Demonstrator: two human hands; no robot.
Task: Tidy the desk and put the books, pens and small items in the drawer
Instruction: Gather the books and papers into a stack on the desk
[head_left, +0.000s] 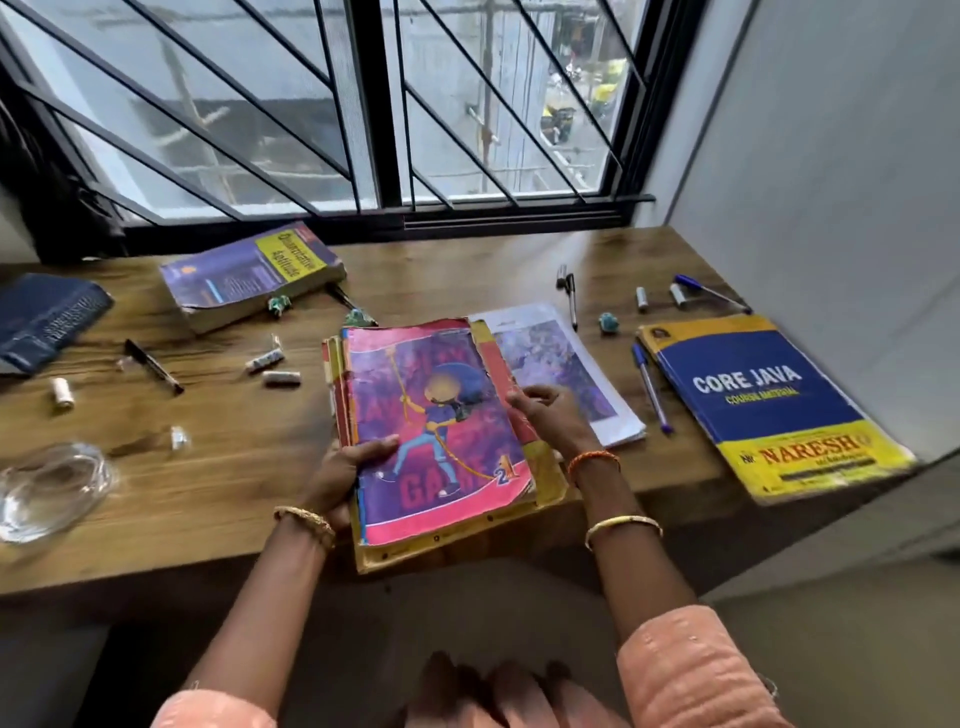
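I see my left hand (347, 464) and right hand (546, 411) both clamped on the worn pink-and-purple stack of books (436, 431) at the brown wooden desk (234, 457) edge.

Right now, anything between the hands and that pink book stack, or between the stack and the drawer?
Nothing between: both hands already hold the book stack, left hand at its near left edge, right hand on its right side. The stack overhangs the desk's front edge. No drawer is in view, so that path cannot be judged.
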